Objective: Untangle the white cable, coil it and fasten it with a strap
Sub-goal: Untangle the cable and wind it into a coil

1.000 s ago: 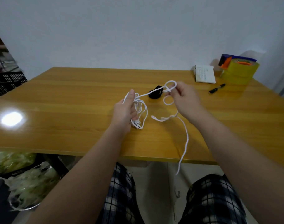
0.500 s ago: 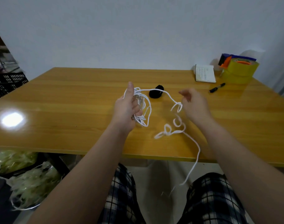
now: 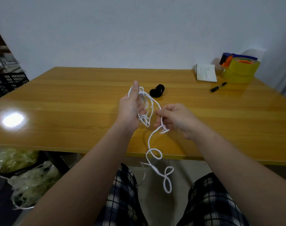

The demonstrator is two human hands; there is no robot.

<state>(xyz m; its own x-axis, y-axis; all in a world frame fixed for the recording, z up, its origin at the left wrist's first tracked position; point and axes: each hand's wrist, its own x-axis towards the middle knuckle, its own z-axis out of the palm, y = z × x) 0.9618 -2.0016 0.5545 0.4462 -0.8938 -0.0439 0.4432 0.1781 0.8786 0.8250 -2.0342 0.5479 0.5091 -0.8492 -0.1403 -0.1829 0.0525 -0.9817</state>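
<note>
My left hand (image 3: 130,109) is held upright above the wooden table (image 3: 74,101), closed on a bundle of several loops of the white cable (image 3: 149,139). One strand arches from that bundle to my right hand (image 3: 175,119), whose fingers pinch it. Below my right hand the cable's loose tail drops past the table's front edge in small kinked loops, between my knees. A black strap (image 3: 157,90), rolled up, lies on the table just beyond my hands.
At the far right of the table stand a yellow tape roll in a dispenser (image 3: 240,69), a small white notepad (image 3: 205,73) and a black marker (image 3: 218,86). A black crate (image 3: 7,84) sits left of the table. Plastic bags (image 3: 30,178) lie on the floor below left.
My right hand came down and toward my left hand, sliding along the cable. The loose tail slipped off the table top and now hangs below its front edge.
</note>
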